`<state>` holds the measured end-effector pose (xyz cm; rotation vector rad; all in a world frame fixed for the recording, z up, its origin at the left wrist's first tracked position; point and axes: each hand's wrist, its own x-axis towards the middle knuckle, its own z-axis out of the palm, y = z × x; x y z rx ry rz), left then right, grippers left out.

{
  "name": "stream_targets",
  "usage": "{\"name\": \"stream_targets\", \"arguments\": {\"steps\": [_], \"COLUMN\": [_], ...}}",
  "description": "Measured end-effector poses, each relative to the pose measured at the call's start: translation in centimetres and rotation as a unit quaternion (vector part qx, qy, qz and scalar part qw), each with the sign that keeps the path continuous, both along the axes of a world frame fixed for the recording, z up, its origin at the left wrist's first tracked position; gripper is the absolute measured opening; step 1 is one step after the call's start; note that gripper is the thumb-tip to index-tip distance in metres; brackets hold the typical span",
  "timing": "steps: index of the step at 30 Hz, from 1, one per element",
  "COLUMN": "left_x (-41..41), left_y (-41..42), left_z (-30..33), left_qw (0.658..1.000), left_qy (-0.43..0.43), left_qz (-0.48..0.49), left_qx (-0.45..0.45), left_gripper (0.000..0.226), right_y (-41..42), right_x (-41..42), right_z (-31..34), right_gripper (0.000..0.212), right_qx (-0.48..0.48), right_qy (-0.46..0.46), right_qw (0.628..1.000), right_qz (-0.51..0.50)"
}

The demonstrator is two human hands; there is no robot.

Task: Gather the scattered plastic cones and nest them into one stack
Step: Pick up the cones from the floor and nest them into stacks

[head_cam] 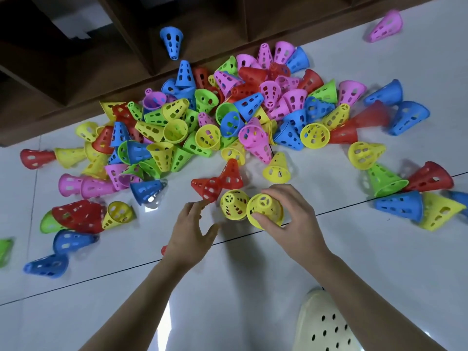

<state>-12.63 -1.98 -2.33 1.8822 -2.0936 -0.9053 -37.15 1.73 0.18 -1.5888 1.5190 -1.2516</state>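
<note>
the right hand (291, 219) holds a yellow cone (264, 210), with its fingers (274, 192) curled over the top and the thumb pressed on the cone's wide rim. the cone's small end points up at the camera. just beside it, on its left, is a second yellow cone (233, 204), touching or almost touching the first one. i cannot tell if it stands on the floor (253, 274) or is lifted.

the left hand (191, 234) is near these two cones, with its fingers (195, 207) spread and relaxed, holding nothing. its fingertips are right by a pair of red cones (217, 182) lying on the white tiled floor.

past the hands is a big pile of cones (228, 115) in pink, blue, green, yellow and red, all mixed up and tipped every way. the pile lies against the foot of a dark wooden shelf unit (76, 59). one blue cone (172, 43) sits on the shelf itself. more cones are scattered apart from the pile: a pink cone (386, 26) far off toward the top right, a red, green, blue and yellow bunch (410, 193) on the right, and red, yellow, blue and green ones (73, 224) on the left.

a cream shoe with holes (326, 323) shows at the bottom edge, on the floor by the right arm.
</note>
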Motion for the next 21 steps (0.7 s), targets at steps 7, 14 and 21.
{"name": "stream_targets", "arguments": {"steps": [7,14,21], "left_x": [5.5,8.2,6.7], "left_y": [2.8,5.0,5.8], "left_z": [-0.9,-3.3,-2.6], "left_qw": [0.969,0.882,0.896], "left_qy": [-0.126,-0.125,-0.114], "left_qz": [0.197,0.391,0.349], "left_qx": [0.077,0.233,0.249], "left_gripper": [0.053,0.069,0.056], "right_y": [-0.1,0.0,0.5], "right_x": [0.4,-0.2,-0.4], "right_z": [-0.1,-4.0,-5.2], "right_gripper": [0.040,0.033,0.032], "right_qx": [-0.010,0.060,0.065], "right_qy": [0.029,0.074,0.056], "right_qw": [0.999,0.995,0.996], "right_qz": [0.023,0.028,0.028]}}
